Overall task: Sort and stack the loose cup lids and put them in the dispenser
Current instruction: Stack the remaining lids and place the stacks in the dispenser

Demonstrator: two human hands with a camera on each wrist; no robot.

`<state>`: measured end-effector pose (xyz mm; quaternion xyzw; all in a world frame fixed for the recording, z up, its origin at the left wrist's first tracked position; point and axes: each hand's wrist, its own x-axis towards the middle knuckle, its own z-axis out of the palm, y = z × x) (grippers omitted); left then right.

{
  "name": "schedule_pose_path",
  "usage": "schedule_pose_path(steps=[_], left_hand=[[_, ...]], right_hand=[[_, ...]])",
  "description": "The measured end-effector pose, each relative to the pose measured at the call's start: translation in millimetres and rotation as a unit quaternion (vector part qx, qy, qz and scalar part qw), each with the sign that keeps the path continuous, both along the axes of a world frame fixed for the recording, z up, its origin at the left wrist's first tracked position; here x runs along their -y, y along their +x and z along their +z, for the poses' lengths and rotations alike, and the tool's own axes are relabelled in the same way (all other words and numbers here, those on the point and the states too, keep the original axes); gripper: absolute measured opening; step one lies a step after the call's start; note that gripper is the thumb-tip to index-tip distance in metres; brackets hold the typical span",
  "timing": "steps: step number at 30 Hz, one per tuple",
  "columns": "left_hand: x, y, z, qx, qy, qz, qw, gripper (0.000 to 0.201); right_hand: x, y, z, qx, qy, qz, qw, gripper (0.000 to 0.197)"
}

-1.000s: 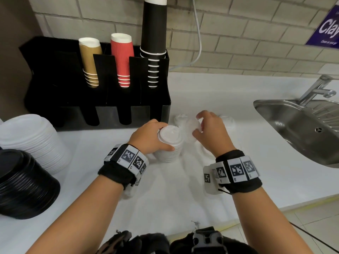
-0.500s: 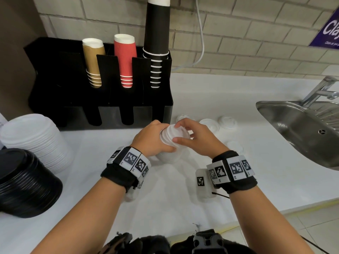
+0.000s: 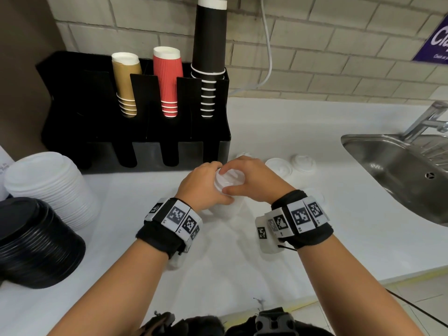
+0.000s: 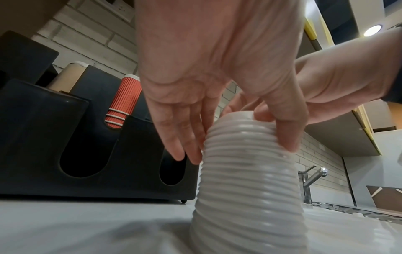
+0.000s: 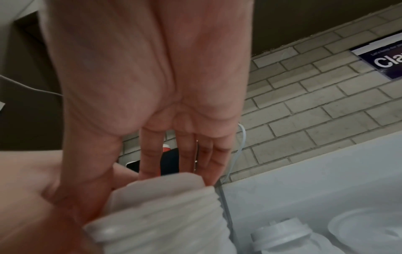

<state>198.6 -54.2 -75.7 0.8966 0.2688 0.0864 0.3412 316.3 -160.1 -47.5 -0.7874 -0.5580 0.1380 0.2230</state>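
A stack of white lids (image 3: 226, 197) is standing upright on the white desk (image 3: 242, 275), just in front of the black dispenser (image 3: 135, 132). The left hand (image 3: 202, 186) is gripping the stack near its top, thumb on one side and fingers (image 4: 180, 137) on the other. The right hand (image 3: 252, 181) is pinching the topmost lid (image 3: 229, 178) between thumb and fingertips. Two loose white lids (image 3: 291, 166) are lying on the desk to the right, near the steel sink (image 3: 397, 170). Larger stacks of white lids (image 3: 51, 187) and black lids (image 3: 34, 241) are lying at the far left.
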Motion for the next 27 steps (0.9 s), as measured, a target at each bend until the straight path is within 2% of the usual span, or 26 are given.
schedule_pose_path(steps=[2,4,7,9,11,12,14,15,18,20,24,26,27], left_hand=[[-1,-1,0,0.01,-0.008,-0.01,1.0,0.06],[-3,-2,-1,0.032,-0.033,-0.022,0.999,0.053],[-4,-2,1,0.038,-0.049,-0.039,0.997,0.05],[-4,-1,3,0.027,-0.04,-0.041,0.998,0.051],[-5,0,5,0.016,-0.032,-0.04,0.999,0.053],[-6,0,5,0.012,-0.031,-0.039,0.999,0.053],[-7,-1,5,0.005,-0.037,-0.036,0.999,0.054],[-7,-1,5,0.002,-0.038,-0.035,0.999,0.054],[-6,-1,6,-0.006,-0.036,-0.034,0.999,0.052],[-6,-1,6,-0.006,-0.037,-0.034,0.999,0.051],[-7,-2,5,-0.003,-0.039,-0.03,0.999,0.053],[-7,-3,4,0.002,-0.038,-0.027,0.999,0.052],[-7,-3,3,0.006,-0.038,-0.024,0.999,0.052]], right_hand=[[-1,0,-2,0.003,-0.004,0.002,1.0,0.043],[-2,0,-4,0.0,-0.003,-0.001,1.0,0.043],[2,2,-8,-0.017,0.007,0.005,1.0,0.041],[9,7,-9,-0.081,0.029,0.006,0.996,0.037],[19,22,-8,-0.12,0.043,-0.041,0.991,0.033],[26,32,-7,-0.091,0.026,-0.072,0.993,0.033],[40,57,-8,0.018,-0.086,-0.124,0.988,0.046],[47,67,-9,0.056,-0.164,-0.143,0.974,0.06],[59,84,-11,0.076,-0.333,-0.154,0.927,0.093],[59,88,-16,0.064,-0.364,-0.14,0.918,0.094],[54,86,-21,0.071,-0.322,-0.132,0.935,0.082],[51,82,-15,0.031,-0.219,-0.122,0.968,0.076],[49,77,-9,-0.017,-0.131,-0.11,0.985,0.071]])
